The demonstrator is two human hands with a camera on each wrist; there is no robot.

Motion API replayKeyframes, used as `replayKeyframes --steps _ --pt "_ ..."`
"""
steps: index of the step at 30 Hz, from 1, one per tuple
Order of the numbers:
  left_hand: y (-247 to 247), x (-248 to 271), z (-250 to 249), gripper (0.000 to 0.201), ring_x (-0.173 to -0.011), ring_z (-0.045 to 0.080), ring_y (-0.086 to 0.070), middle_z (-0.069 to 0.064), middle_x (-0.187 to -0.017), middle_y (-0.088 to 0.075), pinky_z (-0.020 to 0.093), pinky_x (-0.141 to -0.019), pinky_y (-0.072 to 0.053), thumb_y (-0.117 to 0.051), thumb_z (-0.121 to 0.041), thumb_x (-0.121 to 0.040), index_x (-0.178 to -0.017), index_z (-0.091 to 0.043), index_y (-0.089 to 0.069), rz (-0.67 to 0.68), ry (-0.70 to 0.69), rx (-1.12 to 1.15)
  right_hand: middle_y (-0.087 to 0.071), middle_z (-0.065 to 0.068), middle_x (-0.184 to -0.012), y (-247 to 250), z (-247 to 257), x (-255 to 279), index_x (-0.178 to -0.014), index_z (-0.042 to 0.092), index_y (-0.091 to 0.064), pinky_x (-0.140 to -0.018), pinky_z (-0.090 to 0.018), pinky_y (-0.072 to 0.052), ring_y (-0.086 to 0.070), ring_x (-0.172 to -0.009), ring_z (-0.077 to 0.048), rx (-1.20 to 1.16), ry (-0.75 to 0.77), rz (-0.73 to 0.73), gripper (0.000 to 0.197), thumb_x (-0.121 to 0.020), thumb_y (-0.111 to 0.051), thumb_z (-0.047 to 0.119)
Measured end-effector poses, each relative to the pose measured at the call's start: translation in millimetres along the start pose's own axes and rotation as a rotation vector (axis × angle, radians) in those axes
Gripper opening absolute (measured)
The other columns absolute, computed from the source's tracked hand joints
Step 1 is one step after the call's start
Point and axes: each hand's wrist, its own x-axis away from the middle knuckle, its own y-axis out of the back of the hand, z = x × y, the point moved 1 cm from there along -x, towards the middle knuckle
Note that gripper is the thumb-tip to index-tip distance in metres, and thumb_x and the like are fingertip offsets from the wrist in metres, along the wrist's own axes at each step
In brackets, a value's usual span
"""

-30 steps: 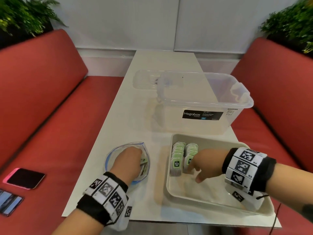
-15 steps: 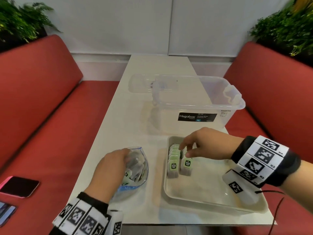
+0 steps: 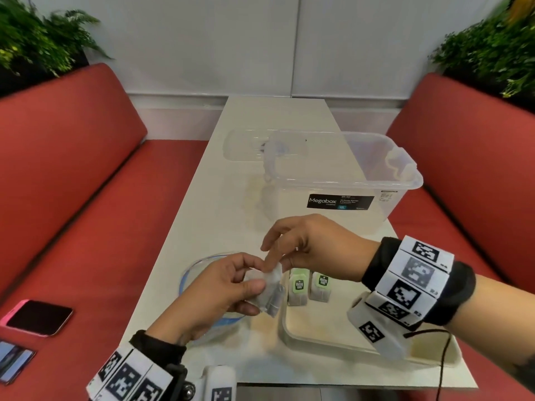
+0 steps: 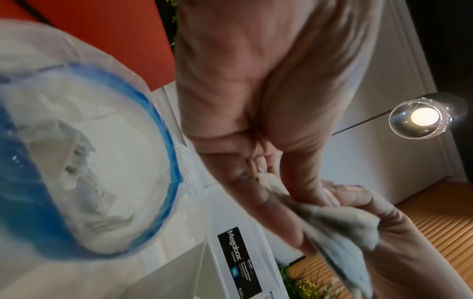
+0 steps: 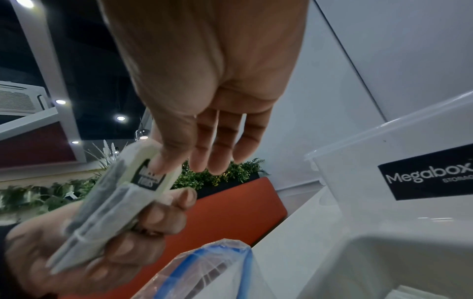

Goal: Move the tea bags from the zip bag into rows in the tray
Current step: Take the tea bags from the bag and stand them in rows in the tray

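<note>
My left hand (image 3: 256, 296) holds a small bunch of grey tea bags (image 3: 270, 293) in the air, between the zip bag and the tray. My right hand (image 3: 275, 266) reaches over from the right and pinches the top bag by its tag (image 5: 151, 178). The zip bag (image 3: 188, 273), with a blue rim, lies open under my left hand, and more tea bags (image 4: 76, 161) show inside it. In the beige tray (image 3: 318, 341), two short rows of green-tagged tea bags (image 3: 298, 287) stand upright at the far left corner.
A clear Megabox storage box (image 3: 341, 180) stands just behind the tray, with its lid (image 3: 246, 143) lying further back. Two phones (image 3: 37, 316) lie on the red bench to the left. Red benches flank the narrow white table (image 3: 202, 204).
My left hand has come up out of the zip bag with a bunch of tea bags. My right hand has left the rows in the tray and moved left to the bunch.
</note>
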Motion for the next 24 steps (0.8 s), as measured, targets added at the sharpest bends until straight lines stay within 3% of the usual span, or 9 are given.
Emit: replayKeyframes --steps 2,5,9,11,14,16,19,21,24 --pt "-3 -3 2 0.013 -0.06 0.01 -0.062 0.004 -0.078 -0.068 0.02 -0.052 -0.053 -0.057 -0.011 -0.087 -0.099 -0.01 -0.061 -0.047 0.009 -0.003 -0.069 0.004 -0.099 5 -2 4 -0.09 0.019 -0.076 -0.075 -0.004 -0.041 -0.058 -0.084 0.009 -0.042 -0.046 -0.02 0.013 -0.079 -0.071 0.014" --pt "-5 -8 6 0.012 -0.059 0.008 -0.061 0.0 -0.073 -0.068 0.019 -0.05 -0.05 -0.052 -0.008 -0.093 -0.098 -0.012 -0.062 -0.155 -0.037 -0.097 -0.073 0.006 -0.089 16 -6 11 -0.097 0.019 -0.073 -0.077 -0.021 -0.05 -0.065 -0.081 -0.005 -0.065 -0.189 -0.046 0.015 -0.084 -0.068 0.013" --pt "-3 -13 10 0.019 -0.061 0.002 -0.059 -0.01 -0.068 -0.068 0.016 -0.059 -0.046 -0.059 -0.009 -0.088 -0.093 -0.027 -0.064 -0.276 -0.2 -0.45 -0.063 0.009 -0.075 30 -14 16 -0.102 0.021 -0.065 -0.068 -0.021 -0.046 -0.056 -0.064 -0.003 0.028 -0.351 -0.082 0.017 -0.086 -0.066 0.015" --pt "-8 -14 8 0.02 -0.068 -0.002 -0.062 -0.018 -0.075 -0.07 0.012 -0.063 -0.046 -0.063 -0.01 -0.085 -0.089 -0.03 -0.066 -0.27 -0.257 -0.549 -0.058 0.012 -0.075 33 -18 18 -0.095 0.021 -0.063 -0.068 -0.024 -0.042 -0.052 -0.066 -0.005 0.137 -0.381 -0.084 0.009 -0.086 -0.065 0.017" --pt "-20 -15 1 0.029 -0.079 -0.009 -0.061 -0.029 -0.088 -0.068 0.006 -0.069 -0.043 -0.067 -0.007 -0.081 -0.09 -0.035 -0.068 -0.236 -0.333 -0.584 -0.062 0.006 -0.084 33 -23 20 -0.092 0.02 -0.065 -0.071 -0.028 -0.042 -0.052 -0.076 -0.012 0.221 -0.425 -0.089 0.005 -0.088 -0.063 0.021" --pt "-27 -16 -4 0.037 -0.092 -0.011 -0.057 -0.031 -0.1 -0.064 0.006 -0.074 -0.041 -0.069 -0.007 -0.079 -0.089 -0.042 -0.069 -0.206 -0.426 -0.634 -0.064 0.005 -0.084 31 -26 22 -0.091 0.021 -0.068 -0.072 -0.026 -0.043 -0.053 -0.077 -0.011 0.186 -0.438 -0.08 0.007 -0.087 -0.062 0.019" --pt "-37 -21 -9 0.044 -0.109 -0.013 -0.047 -0.033 -0.121 -0.05 0.004 -0.081 -0.038 -0.069 -0.008 -0.08 -0.093 -0.05 -0.067 -0.142 -0.499 -0.718 -0.06 0.012 -0.07 29 -27 25 -0.09 0.024 -0.069 -0.067 -0.021 -0.041 -0.053 -0.068 -0.002 0.111 -0.444 -0.09 0.008 -0.085 -0.065 0.018" --pt "-42 -24 -11 0.051 -0.111 -0.015 -0.043 -0.035 -0.123 -0.045 0.002 -0.082 -0.035 -0.067 -0.009 -0.082 -0.104 -0.054 -0.061 -0.101 -0.487 -0.752 -0.062 0.012 -0.07 28 -27 27 -0.089 0.025 -0.069 -0.068 -0.022 -0.044 -0.055 -0.068 -0.002 0.086 -0.448 -0.111 0.008 -0.084 -0.067 0.019" --pt "-47 -30 -11 0.053 -0.108 -0.007 -0.05 -0.029 -0.116 -0.054 0.01 -0.081 -0.037 -0.065 -0.009 -0.083 -0.111 -0.053 -0.055 -0.034 -0.474 -0.766 -0.063 0.012 -0.073 29 -29 30 -0.083 0.028 -0.067 -0.069 -0.023 -0.045 -0.055 -0.069 -0.001 0.087 -0.448 -0.122 0.007 -0.083 -0.067 0.021"
